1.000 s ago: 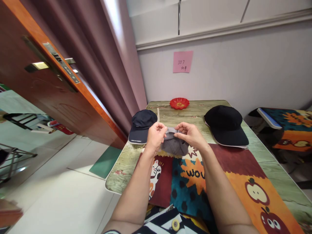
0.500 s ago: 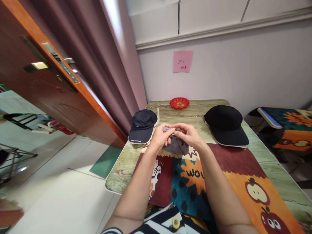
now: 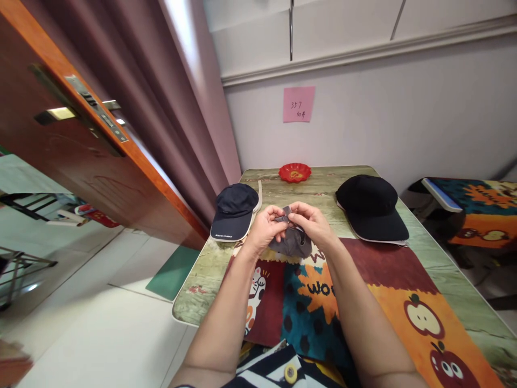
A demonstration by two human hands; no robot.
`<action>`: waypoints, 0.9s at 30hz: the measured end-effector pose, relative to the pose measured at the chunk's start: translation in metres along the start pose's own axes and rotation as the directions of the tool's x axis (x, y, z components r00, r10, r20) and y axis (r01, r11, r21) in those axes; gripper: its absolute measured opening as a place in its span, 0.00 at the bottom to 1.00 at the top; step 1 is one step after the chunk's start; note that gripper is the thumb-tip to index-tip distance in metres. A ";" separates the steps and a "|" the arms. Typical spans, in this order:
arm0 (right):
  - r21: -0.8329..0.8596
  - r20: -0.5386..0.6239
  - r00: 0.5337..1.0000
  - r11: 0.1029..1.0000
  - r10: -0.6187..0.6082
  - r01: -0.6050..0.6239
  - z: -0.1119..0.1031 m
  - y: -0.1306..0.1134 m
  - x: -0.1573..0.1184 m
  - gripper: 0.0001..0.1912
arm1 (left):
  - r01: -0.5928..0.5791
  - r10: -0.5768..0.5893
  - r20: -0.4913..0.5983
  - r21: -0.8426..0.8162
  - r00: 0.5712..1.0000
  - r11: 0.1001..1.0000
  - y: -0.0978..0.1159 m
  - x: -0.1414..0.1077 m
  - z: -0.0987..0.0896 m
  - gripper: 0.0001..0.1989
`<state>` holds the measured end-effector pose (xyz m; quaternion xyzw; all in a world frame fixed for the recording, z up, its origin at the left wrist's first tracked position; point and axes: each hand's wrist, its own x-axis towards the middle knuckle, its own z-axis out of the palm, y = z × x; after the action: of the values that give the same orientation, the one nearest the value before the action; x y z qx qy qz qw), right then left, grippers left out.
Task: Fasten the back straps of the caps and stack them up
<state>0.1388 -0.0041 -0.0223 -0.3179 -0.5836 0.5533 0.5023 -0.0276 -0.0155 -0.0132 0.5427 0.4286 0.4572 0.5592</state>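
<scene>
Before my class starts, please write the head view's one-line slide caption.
Between a navy cap and a black cap, left hand and right hand hold the strap on a gray cap.

Striped top (image 3: 267, 371) (yellow button (image 3: 290, 373))

Gray strap tip (image 3: 286, 209) now seemingly upright

By the left edge of the table (image 3: 204, 277), a navy cap's brim (image 3: 226, 228) read "IN YOURSELF", the mat (image 3: 301, 326) "WO", and a handwritten pink wall note (image 3: 299, 105) "357".
</scene>
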 end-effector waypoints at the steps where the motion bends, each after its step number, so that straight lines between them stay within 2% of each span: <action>1: 0.034 -0.001 1.000 0.999 0.008 -0.008 0.000 0.000 0.000 0.10 | 0.002 -0.002 -0.005 -0.009 1.000 1.000 0.000 0.000 0.000 0.17; 7: 0.088 0.043 0.994 0.990 0.103 -0.107 -0.006 0.003 0.000 0.19 | -0.030 0.030 -0.020 0.000 0.999 1.000 -0.002 0.000 0.000 0.18; 11: 0.082 0.017 0.996 0.993 0.087 -0.088 -0.007 0.006 0.001 0.23 | -0.079 0.079 -0.033 0.004 0.996 0.997 -0.002 -0.001 0.002 0.19; 16: 0.091 -0.011 0.999 0.995 0.039 -0.038 -0.009 0.004 0.001 0.21 | -0.105 0.106 -0.050 0.014 0.993 0.994 0.000 -0.002 0.001 0.18; 20: 0.010 -0.123 0.991 0.999 -0.047 0.049 -0.012 0.003 0.000 0.18 | -0.098 0.098 -0.074 0.010 0.992 0.995 -0.002 -0.001 0.000 0.19; 23: 0.040 -0.172 0.985 0.998 -0.030 0.038 -0.010 0.001 0.000 0.17 | -0.081 0.080 -0.086 -0.005 0.993 0.997 -0.005 0.000 -0.001 0.20; 27: 0.150 -0.125 0.992 0.989 0.011 0.008 -0.005 -0.003 -0.002 0.17 | -0.085 0.081 -0.083 -0.047 0.993 0.995 -0.008 0.001 -0.002 0.21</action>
<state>0.1447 -0.0050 -0.0204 -0.3137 -0.5074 0.5750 0.5599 -0.0289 -0.0142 -0.0212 0.5270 0.4163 0.5123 0.5353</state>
